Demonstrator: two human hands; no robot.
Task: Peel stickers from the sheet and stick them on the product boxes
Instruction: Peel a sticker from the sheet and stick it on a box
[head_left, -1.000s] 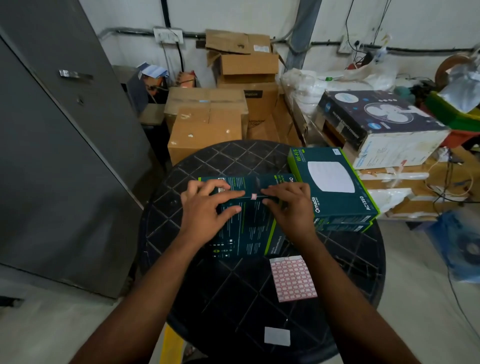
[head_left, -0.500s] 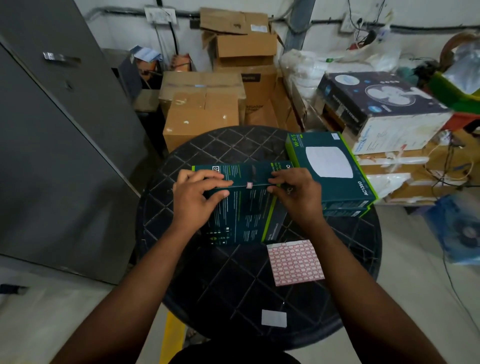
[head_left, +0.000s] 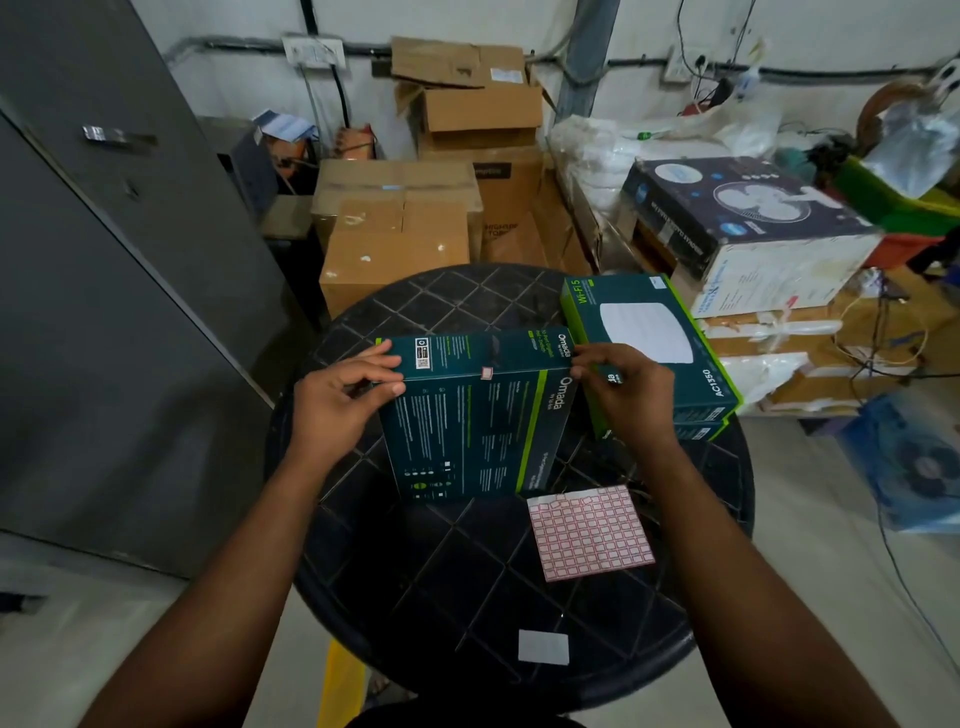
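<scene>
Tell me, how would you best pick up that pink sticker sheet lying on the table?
Pinch the sticker sheet at its near right corner, coming from the right. It lies flat and thin on the black table, so only an edge lifts, and that side is clear of the box.

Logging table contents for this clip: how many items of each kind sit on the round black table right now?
Teal product boxes: 3, one held by both hands, two stacked at the right
Sticker sheets: 1
Stickers applied to the held box: 1
White paper pieces: 1
Total: 6
</scene>
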